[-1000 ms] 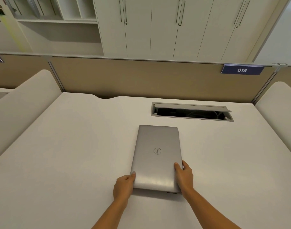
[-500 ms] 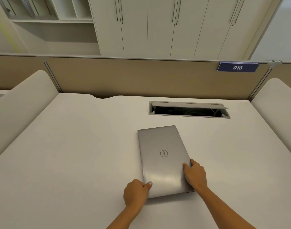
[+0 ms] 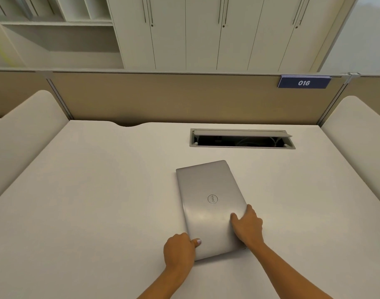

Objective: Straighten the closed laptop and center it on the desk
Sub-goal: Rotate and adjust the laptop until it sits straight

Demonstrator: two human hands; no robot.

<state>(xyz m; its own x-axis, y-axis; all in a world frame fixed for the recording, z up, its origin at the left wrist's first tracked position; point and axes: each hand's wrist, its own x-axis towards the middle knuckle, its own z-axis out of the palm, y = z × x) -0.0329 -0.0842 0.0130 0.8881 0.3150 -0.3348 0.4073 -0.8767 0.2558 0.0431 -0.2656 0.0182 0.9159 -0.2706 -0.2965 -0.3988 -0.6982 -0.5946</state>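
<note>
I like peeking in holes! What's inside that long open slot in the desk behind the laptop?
Inside the slot, under its raised flap, it is mostly dark, with a few pale curved cables showing. The shadow and flap cover anything deeper, so nothing more can be made out.

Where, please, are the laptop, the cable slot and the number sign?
laptop [image 3: 208, 190]: head view, on its lid above the logo.
cable slot [image 3: 242, 141]: head view, on its dark opening.
number sign [image 3: 304, 83]: head view, on the digits 016.
</note>
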